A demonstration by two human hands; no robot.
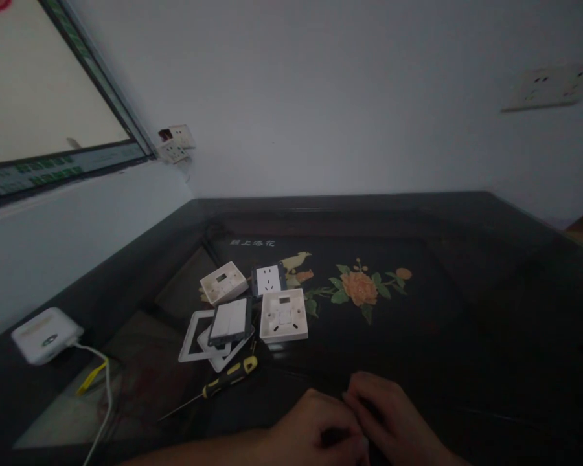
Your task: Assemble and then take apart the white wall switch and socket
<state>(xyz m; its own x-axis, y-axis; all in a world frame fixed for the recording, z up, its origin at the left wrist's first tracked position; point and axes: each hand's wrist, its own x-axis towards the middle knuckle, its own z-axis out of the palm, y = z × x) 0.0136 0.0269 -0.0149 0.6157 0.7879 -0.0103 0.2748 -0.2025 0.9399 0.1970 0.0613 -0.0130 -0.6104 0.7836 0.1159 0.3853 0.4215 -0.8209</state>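
Note:
Side by side at the table's near edge, my left hand [315, 427] and my right hand [388, 417] rest with curled fingers, touching each other; I see nothing held in either. Left of them lies a black and yellow screwdriver [230, 378], its shaft pointing toward the lower left. Beyond it are a white back box [284, 317] and a second white back box [223, 282]. A socket panel [269, 281] lies between and behind these. A switch panel [230, 320] rests on overlapping white cover frames [192, 336].
The dark glossy table [447, 362] has a painted flower and bird. At left sits a white device [47, 335] with a white cable [108, 388] and a yellow tag. Wall sockets [548, 86] are at right, others [177, 142] in the corner beside the window.

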